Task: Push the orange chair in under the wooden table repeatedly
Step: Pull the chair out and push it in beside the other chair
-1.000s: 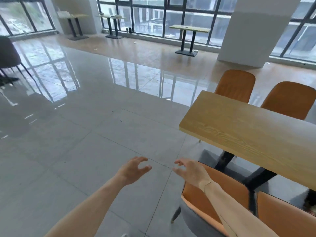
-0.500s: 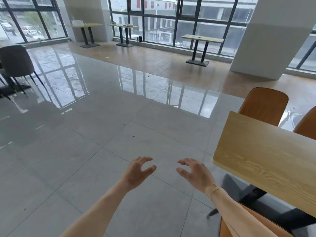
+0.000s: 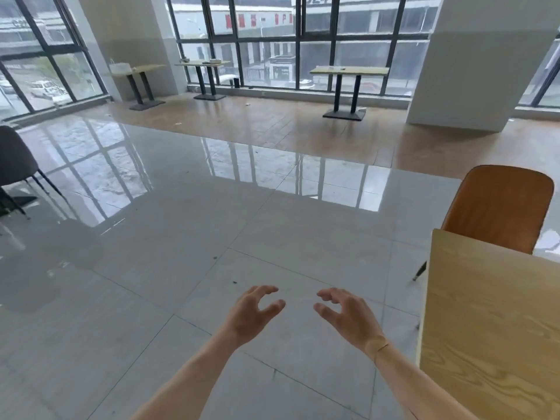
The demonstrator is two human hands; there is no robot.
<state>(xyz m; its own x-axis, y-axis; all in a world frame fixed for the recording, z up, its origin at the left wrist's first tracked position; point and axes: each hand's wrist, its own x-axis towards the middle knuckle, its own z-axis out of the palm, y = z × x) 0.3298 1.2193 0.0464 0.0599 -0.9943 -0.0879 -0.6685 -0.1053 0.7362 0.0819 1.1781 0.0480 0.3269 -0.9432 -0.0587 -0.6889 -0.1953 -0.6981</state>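
The wooden table (image 3: 491,322) fills the lower right, its near-left corner showing pale grain. Behind its far edge stands one orange chair (image 3: 500,207), back upright, a leg tip visible beside the table's left edge. My left hand (image 3: 254,313) and my right hand (image 3: 348,316) hover side by side over the grey floor, left of the table, fingers curled and apart, holding nothing. Neither hand touches the chair or the table. No chair is in view on my side of the table.
A wide glossy tiled floor (image 3: 212,225) spreads ahead. A dark grey chair (image 3: 15,165) stands at the far left. Three small tables (image 3: 348,71) line the windows, and a white pillar (image 3: 472,71) rises at the back right.
The view has swung up and to the left. The near orange chairs and one far chair have left the frame, and the table has slid to the right edge. Both hands stay open in front.
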